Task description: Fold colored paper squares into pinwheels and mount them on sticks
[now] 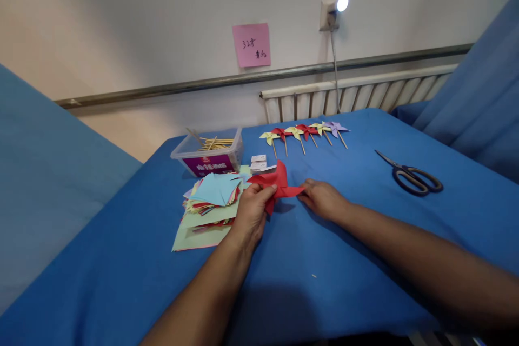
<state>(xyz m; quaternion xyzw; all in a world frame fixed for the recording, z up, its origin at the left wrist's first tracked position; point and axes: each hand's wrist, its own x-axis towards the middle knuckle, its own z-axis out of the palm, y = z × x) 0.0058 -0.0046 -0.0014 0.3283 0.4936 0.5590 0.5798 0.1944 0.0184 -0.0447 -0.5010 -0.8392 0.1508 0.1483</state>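
Two bare forearms reach in from the bottom edge, at about 6 and 4 o'clock, and meet near the middle of the blue-covered tabletop (121, 259). The left hand (252, 212) is closed on the left side of a folded red paper piece (278, 184), thumb on top and fingers curled under it. The right hand (323, 198) pinches the paper's right tip at 3 o'clock of the piece, its fingers bent and low against the cloth. The red paper is lifted slightly at the left and touches the cloth near its right point.

Just beside the left hand, at 9 o'clock, lies a loose stack of coloured paper squares (208, 208), light blue on top and pale green at the bottom. Beyond the stack, toward 11 o'clock, stands a clear plastic box (208, 155) with a purple label, holding thin wooden sticks (214, 144). A few small white slips (259, 162) lie between the box and the red paper.

At 12 o'clock from the hands, a row of finished paper pinwheels (304, 133) on sticks lies flat: yellow, red and one purple. Scissors (411, 175) rest well apart at 2 o'clock, blades shut. On the wall behind are a pink note (251, 45) with handwriting and a small lit lamp (338, 6) above a radiator (357, 94).
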